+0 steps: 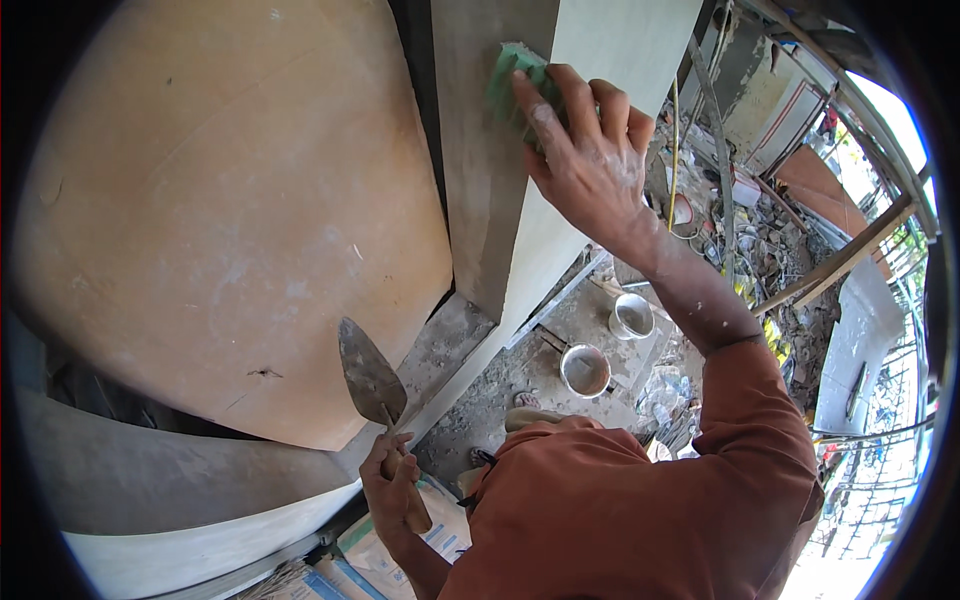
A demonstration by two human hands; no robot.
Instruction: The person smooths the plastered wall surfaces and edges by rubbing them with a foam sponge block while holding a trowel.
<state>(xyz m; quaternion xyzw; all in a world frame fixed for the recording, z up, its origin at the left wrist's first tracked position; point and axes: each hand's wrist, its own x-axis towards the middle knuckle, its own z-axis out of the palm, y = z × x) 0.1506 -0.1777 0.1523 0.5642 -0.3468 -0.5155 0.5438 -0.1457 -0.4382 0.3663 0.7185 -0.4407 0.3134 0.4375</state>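
Observation:
My right hand (597, 165), dusted with white, is closed on a green sponge-like pad (511, 82) with a ridged look. The pad lies against the grey plastered face of a column (477, 190), near the edge where a paler face begins. Lower down, my left hand (390, 468) grips a pointing trowel (369, 375) by its handle. The trowel's leaf-shaped metal blade, smeared with grey, points up and a little to the left, in front of a large tan board (230, 210). Part of the handle is hidden by my fingers.
Below on the dusty floor stand a pot with a handle (585, 371) and a white bucket (632, 316). Rubble and litter (770, 240) spread to the right, with a wooden beam (840, 255) and wire mesh (870, 500). Printed flat packaging (380, 555) lies near my left forearm.

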